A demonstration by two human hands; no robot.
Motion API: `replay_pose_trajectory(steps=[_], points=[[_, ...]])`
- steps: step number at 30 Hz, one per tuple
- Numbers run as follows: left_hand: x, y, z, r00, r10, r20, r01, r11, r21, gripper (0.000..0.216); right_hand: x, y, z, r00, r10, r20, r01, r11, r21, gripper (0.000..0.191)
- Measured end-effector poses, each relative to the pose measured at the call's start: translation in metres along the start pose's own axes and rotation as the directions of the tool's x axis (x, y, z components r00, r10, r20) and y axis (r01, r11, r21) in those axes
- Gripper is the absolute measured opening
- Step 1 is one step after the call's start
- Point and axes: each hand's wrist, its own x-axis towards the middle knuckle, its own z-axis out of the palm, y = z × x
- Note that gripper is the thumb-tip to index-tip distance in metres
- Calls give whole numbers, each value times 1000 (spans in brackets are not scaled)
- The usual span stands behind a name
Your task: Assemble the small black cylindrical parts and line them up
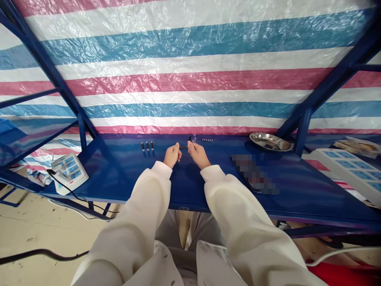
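My left hand (172, 155) and my right hand (199, 154) are raised close together over the middle of the blue table. A thin, dark, pen-like rod (183, 147) spans the small gap between them, with an end pinched in the fingers of each. Its exact kind is too small to make out. Just beyond my right hand are a small clear piece (194, 138) and a black piece (189, 138), partly hidden by the fingers. To the left, three short dark tubes (147, 146) with pale ends are lined up. Several tiny dark, shiny pieces (207, 140) lie in a row on the right.
A shiny metal dish (270, 142) sits at the table's back right. Nearer me lies a blurred-out dark flat object (253, 173). White power strips flank the table, one at left (70, 173) and one at right (351, 171). Blue frame posts and striped sheeting (190, 87) stand behind.
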Motion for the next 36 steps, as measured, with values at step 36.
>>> replay_pose_trajectory(steps=[36], points=[[4, 2, -4, 970, -11, -243, -62, 955, -290, 38, 7, 24, -5, 967, -221, 125, 241, 953, -181, 18]])
